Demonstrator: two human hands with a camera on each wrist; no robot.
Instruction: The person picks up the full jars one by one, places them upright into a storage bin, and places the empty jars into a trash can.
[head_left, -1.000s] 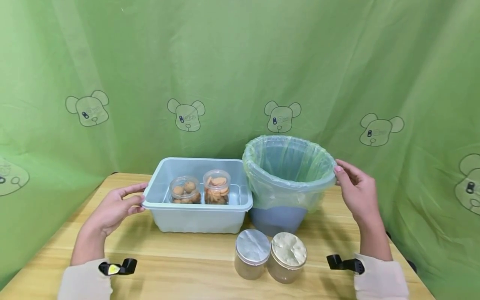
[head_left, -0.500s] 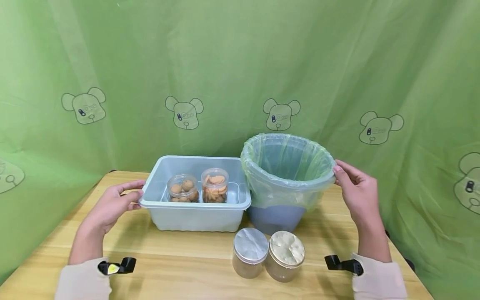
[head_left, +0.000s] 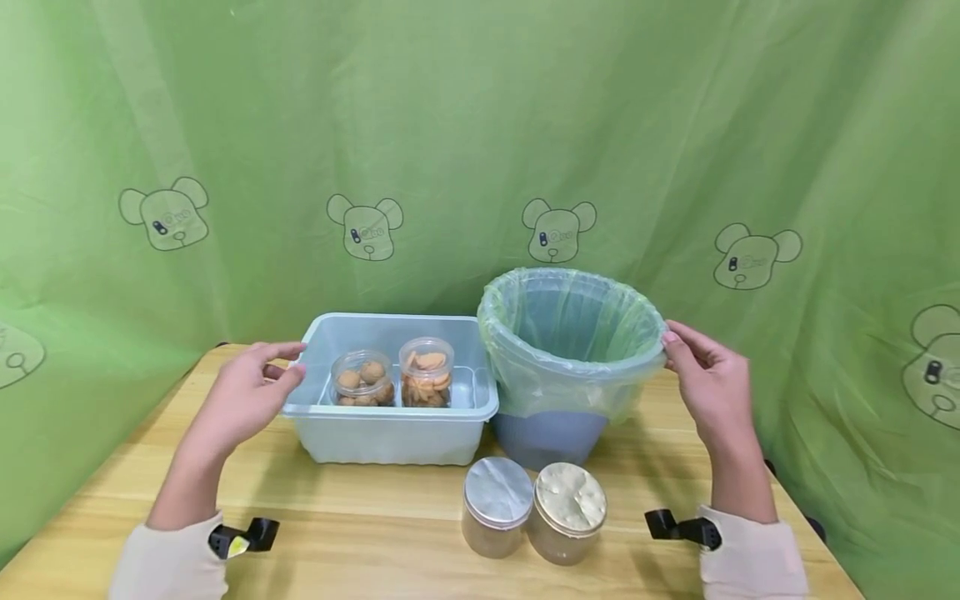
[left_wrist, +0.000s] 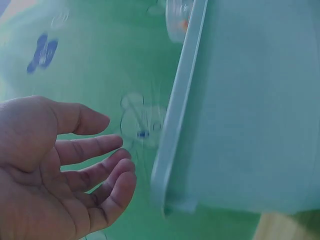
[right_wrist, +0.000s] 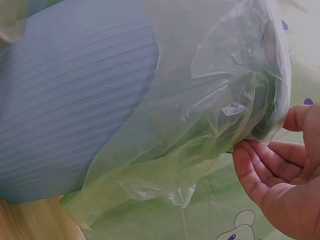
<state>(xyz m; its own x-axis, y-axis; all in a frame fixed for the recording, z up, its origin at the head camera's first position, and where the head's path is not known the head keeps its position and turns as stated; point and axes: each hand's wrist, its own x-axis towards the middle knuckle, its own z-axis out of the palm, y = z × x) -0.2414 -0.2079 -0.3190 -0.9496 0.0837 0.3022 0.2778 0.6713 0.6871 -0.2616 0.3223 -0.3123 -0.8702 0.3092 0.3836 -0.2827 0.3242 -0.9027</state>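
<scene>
Under green liner [head_left: 540, 393], bin [head_left: 551, 437] veiled up top; right hand [head_left: 711, 379] pinches rim [head_left: 581, 367].

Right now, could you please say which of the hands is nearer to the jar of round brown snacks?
Left: the left hand is by the tub, left of the jar; the right hand is farther away, at the rim of the bin.

The tub [head_left: 390, 440] is pale blue, liner [head_left: 551, 390] green — curtain [head_left: 450, 117] green, animal-printed.
</scene>
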